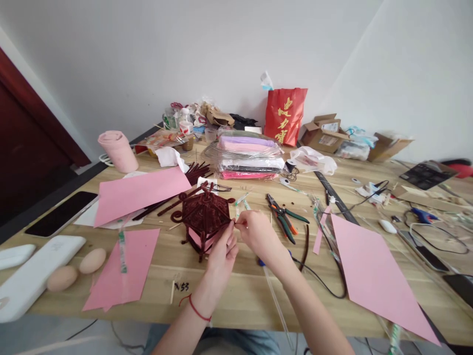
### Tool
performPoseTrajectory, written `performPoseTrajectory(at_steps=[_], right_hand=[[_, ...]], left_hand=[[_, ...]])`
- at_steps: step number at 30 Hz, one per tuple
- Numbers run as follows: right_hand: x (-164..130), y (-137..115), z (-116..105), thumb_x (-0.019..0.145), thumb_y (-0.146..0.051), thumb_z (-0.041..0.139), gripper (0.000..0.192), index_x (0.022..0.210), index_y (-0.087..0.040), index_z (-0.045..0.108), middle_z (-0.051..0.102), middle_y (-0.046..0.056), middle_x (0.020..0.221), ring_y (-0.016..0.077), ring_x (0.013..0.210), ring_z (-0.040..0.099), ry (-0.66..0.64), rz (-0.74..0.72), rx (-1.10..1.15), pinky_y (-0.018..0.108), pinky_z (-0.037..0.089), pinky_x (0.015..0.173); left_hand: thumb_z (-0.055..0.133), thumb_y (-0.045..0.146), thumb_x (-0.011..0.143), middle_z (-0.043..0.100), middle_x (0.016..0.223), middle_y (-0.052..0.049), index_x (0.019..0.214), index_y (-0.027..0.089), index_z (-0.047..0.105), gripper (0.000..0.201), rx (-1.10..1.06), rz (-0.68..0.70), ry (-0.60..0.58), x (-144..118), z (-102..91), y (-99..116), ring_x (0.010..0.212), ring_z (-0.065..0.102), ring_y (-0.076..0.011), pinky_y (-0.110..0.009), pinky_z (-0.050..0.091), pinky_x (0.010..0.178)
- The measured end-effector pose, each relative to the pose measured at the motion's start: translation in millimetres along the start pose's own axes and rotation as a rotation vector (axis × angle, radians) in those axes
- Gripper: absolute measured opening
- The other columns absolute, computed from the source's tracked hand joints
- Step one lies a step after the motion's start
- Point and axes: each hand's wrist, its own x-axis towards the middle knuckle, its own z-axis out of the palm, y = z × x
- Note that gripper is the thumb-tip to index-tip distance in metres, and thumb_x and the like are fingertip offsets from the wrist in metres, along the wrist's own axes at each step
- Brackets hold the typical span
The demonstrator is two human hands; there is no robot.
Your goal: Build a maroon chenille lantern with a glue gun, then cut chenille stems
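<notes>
The little dark red lantern (pixel 202 219) sits on the wooden table (pixel 240 291), right in front of the person. It looks made of fuzzy dark red sticks, with a pointy roof and pink walls under it.

The left hand (pixel 221 254) comes up from below and cups the lantern's near side. Its fingers (pixel 229 236) are bent and press against the roof edge. The right hand (pixel 256 231) is just beside it, and its fingertips (pixel 238 223) are pinched shut on a thin bit at the roof's corner. The two hands almost touch there. A red string (pixel 195 308) goes around the left wrist.

Just past the right fingers lie pliers (pixel 284 217) with green and orange handles. A black wire (pixel 321 281) curls on the table near that wrist. Farther off on that side lies a big pink paper sheet (pixel 373 276).

On the other side of the left fingers lies another pink sheet (pixel 121 271), and beyond it two eggs (pixel 77 268) rest near a white case (pixel 37 273). Behind the lantern, away from the fingers, are loose dark red sticks (pixel 192 175), one more pink sheet (pixel 140 192), a stack of coloured packs in clear wrap (pixel 247 158), and a red bag (pixel 285 114) by the wall.
</notes>
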Motion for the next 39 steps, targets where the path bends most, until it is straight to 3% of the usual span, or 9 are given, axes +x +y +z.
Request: performPoseTrajectory(at_steps=[4, 10, 14, 17, 21, 27, 31, 35, 39], right_hand=[[10, -5, -5, 0.065, 0.003, 0.065, 0.027, 0.047, -0.016, 0.058, 0.07, 0.015, 0.062, 0.0281, 0.073, 0.069, -0.042, 0.02, -0.095, 0.034, 0.045, 0.072], [-8, 13, 12, 0.077, -0.017, 0.068, 0.005, 0.072, -0.017, 0.069, 0.074, 0.007, 0.071, 0.0197, 0.064, 0.067, 0.094, 0.006, 0.097, 0.03, 0.05, 0.065], [-23, 27, 45, 0.087, -0.033, 0.058, 0.02, 0.09, -0.016, 0.068, 0.077, 0.011, 0.091, 0.0193, 0.079, 0.072, 0.272, -0.003, 0.317, 0.03, 0.057, 0.074], [-28, 33, 66, 0.09, -0.04, 0.051, 0.029, 0.09, -0.015, 0.066, 0.076, 0.014, 0.096, 0.0212, 0.09, 0.073, 0.376, -0.014, 0.408, 0.033, 0.058, 0.081], [-26, 35, 70, 0.093, -0.041, 0.046, 0.034, 0.091, -0.014, 0.066, 0.076, 0.015, 0.093, 0.021, 0.082, 0.073, 0.412, -0.008, 0.387, 0.032, 0.058, 0.072], [-17, 22, 23, 0.088, -0.025, 0.058, 0.016, 0.081, -0.016, 0.071, 0.076, 0.008, 0.082, 0.0185, 0.075, 0.068, 0.172, -0.046, 0.066, 0.029, 0.051, 0.074], [-7, -1, -5, 0.082, -0.008, 0.059, 0.015, 0.075, -0.014, 0.071, 0.075, 0.012, 0.078, 0.0236, 0.076, 0.07, -0.06, -0.02, -0.254, 0.03, 0.048, 0.071], [4, -29, -13, 0.077, 0.003, 0.056, 0.019, 0.074, -0.008, 0.072, 0.074, 0.023, 0.084, 0.0327, 0.084, 0.072, -0.186, 0.039, -0.486, 0.035, 0.048, 0.073], [5, -39, -13, 0.084, -0.002, 0.053, 0.022, 0.081, -0.009, 0.074, 0.074, 0.022, 0.09, 0.0308, 0.088, 0.072, -0.215, 0.066, -0.567, 0.035, 0.05, 0.075]], left_hand=[[0.094, 0.025, 0.053, 0.035, 0.047, 0.013, 0.067, 0.014, 0.051, 0.046, -0.017, -0.021, -0.012, 0, 0.6, -3, 0.038, 0.021, 0.0015, -0.013, 0.014, 0.033], [0.087, 0.028, 0.067, 0.034, 0.046, 0.013, 0.067, 0.015, 0.05, 0.039, -0.06, -0.058, -0.031, 0, 5.2, 6, 0.035, 0.019, 0.0009, -0.013, 0.015, 0.032], [0.084, 0.029, 0.071, 0.031, 0.044, 0.013, 0.062, 0.016, 0.047, 0.04, -0.082, -0.073, -0.034, 1, 7.9, 7, 0.034, 0.018, 0.0008, -0.013, 0.016, 0.031], [0.083, 0.031, 0.072, 0.028, 0.042, 0.013, 0.059, 0.017, 0.045, 0.043, -0.083, -0.084, -0.036, 2, 7.1, 4, 0.033, 0.018, 0.0001, -0.014, 0.016, 0.031], [0.085, 0.034, 0.069, 0.029, 0.043, 0.012, 0.057, 0.017, 0.044, 0.046, -0.056, -0.07, -0.002, 4, 1.3, -1, 0.033, 0.017, 0.0001, -0.015, 0.016, 0.032], [0.091, 0.028, 0.058, 0.041, 0.052, 0.01, 0.066, 0.016, 0.056, 0.038, -0.004, 0.064, 0.083, 1, -4.5, -5, 0.041, 0.034, 0.0001, -0.013, 0.021, 0.038], [0.094, 0.031, 0.05, 0.036, 0.049, 0.012, 0.064, 0.014, 0.057, 0.043, 0.033, 0.085, 0.089, -3, -1.5, -9, 0.041, 0.025, 0.0008, -0.013, 0.016, 0.037], [0.096, 0.034, 0.043, 0.032, 0.045, 0.013, 0.058, 0.014, 0.051, 0.051, 0.052, 0.07, 0.07, -6, 3.1, -14, 0.042, 0.017, 0.0003, -0.015, 0.013, 0.037], [0.095, 0.037, 0.044, 0.032, 0.047, 0.013, 0.059, 0.016, 0.046, 0.056, 0.035, 0.073, 0.068, -7, 5.2, -10, 0.042, 0.017, 0.0, -0.015, 0.013, 0.036]])
